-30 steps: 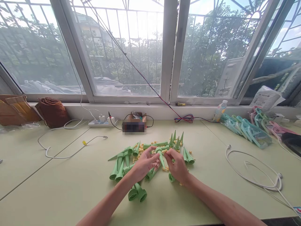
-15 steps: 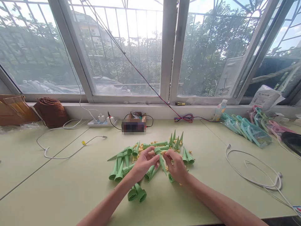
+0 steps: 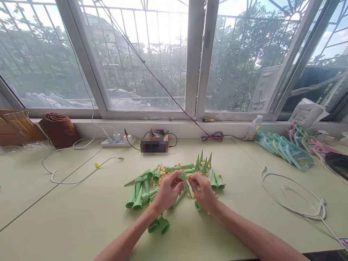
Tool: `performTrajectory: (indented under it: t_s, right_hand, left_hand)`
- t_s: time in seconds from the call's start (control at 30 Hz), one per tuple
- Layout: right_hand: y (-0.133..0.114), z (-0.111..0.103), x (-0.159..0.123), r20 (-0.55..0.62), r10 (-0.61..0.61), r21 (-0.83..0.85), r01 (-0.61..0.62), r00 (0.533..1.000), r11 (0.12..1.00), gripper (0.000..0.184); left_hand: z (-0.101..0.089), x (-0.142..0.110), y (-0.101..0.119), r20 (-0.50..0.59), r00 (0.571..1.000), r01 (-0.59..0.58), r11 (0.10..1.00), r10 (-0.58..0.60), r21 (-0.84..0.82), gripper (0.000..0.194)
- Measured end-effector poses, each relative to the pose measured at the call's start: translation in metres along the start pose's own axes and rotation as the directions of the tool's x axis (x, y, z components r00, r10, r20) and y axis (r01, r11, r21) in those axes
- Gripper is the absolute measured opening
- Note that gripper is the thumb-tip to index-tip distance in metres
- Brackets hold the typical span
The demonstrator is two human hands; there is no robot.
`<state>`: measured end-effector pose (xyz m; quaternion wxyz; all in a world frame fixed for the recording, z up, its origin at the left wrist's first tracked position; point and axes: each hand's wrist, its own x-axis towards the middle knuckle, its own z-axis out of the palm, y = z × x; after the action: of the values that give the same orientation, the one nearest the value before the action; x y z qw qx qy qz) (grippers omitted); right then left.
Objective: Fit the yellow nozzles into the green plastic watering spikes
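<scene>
Both hands meet over a pile of green cone-shaped plastic spikes (image 3: 141,188) and small yellow pieces (image 3: 165,172) on the pale green table (image 3: 67,217). My left hand (image 3: 167,192) pinches the wide end of one green spike (image 3: 185,183), which points down and toward me. My right hand (image 3: 203,192) is closed beside it, fingertips at the spike's top; whether it holds a small yellow piece I cannot make out. Two spikes (image 3: 159,224) lie under my left wrist. Several spikes stand upright (image 3: 203,163) behind the hands.
White cables lie at the left (image 3: 67,174) and right (image 3: 293,199). A power strip (image 3: 116,141) and a small box (image 3: 154,143) sit by the window sill. Brown bags (image 3: 58,128) are at the far left, teal and pink hangers (image 3: 285,150) at the right.
The hands have drawn slightly closer together and toward me, and the held spike has turned a little between the fingers. Nothing else on the table has moved.
</scene>
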<state>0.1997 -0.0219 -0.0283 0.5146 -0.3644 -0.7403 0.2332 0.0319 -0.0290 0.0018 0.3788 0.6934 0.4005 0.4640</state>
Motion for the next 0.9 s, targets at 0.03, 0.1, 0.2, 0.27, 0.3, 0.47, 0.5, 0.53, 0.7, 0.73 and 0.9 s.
performTrajectory:
  t_s: [0.03,0.1,0.2,0.27,0.3,0.47,0.5,0.53,0.7,0.73,0.9]
  right_hand:
    - [0.0,0.0,0.0,0.0,0.001,0.0,-0.001,1.0,1.0,0.025]
    - [-0.001,0.0,0.0,-0.001,0.001,-0.004,-0.001,1.0,1.0,0.025]
    - [-0.001,0.0,0.001,-0.006,-0.004,-0.012,0.004,1.0,1.0,0.026]
    - [-0.001,0.0,0.001,-0.012,-0.01,-0.01,0.01,1.0,1.0,0.026]
    - [-0.001,0.001,0.0,-0.014,-0.014,-0.006,0.014,1.0,1.0,0.026]
    - [-0.01,0.001,-0.001,-0.014,-0.061,0.006,0.061,0.998,0.998,0.019]
    - [-0.012,0.001,-0.002,-0.02,-0.078,0.004,0.078,0.997,0.997,0.018]
    - [-0.014,0.001,-0.002,-0.012,-0.096,-0.004,0.096,0.995,0.995,0.017]
    - [-0.018,-0.001,0.0,-0.067,-0.16,-0.055,0.156,0.985,0.986,0.008]
    - [-0.018,-0.001,0.0,-0.074,-0.163,-0.06,0.159,0.984,0.986,0.007]
    - [-0.019,-0.001,-0.001,-0.079,-0.169,-0.051,0.165,0.982,0.985,0.007]
  left_hand:
    - [0.0,0.0,-0.001,-0.009,1.0,-0.024,0.999,0.024,0.037,0.02]
    - [0.0,0.0,-0.001,-0.022,0.997,-0.069,0.993,0.072,0.091,0.018]
    - [0.0,-0.001,0.0,-0.018,0.993,-0.112,0.985,0.115,0.128,0.016]
    - [0.0,-0.001,0.002,-0.006,0.993,-0.115,0.985,0.117,0.128,0.014]
    - [0.0,-0.001,0.004,-0.003,0.994,-0.106,0.987,0.108,0.121,0.014]
    - [-0.001,0.001,0.007,0.009,1.0,-0.027,0.998,0.028,-0.051,0.014]
    - [-0.001,0.002,0.006,0.022,1.0,-0.018,0.994,0.02,-0.112,0.014]
    - [-0.002,0.003,0.006,0.039,0.999,-0.008,0.985,0.015,-0.172,0.016]
    - [-0.003,0.007,0.005,0.114,0.993,0.051,0.933,-0.011,-0.355,0.02]
    - [-0.004,0.007,0.006,0.119,0.993,0.061,0.924,-0.017,-0.378,0.02]
    - [-0.005,0.006,0.014,0.146,0.988,0.113,0.883,-0.05,-0.456,0.021]
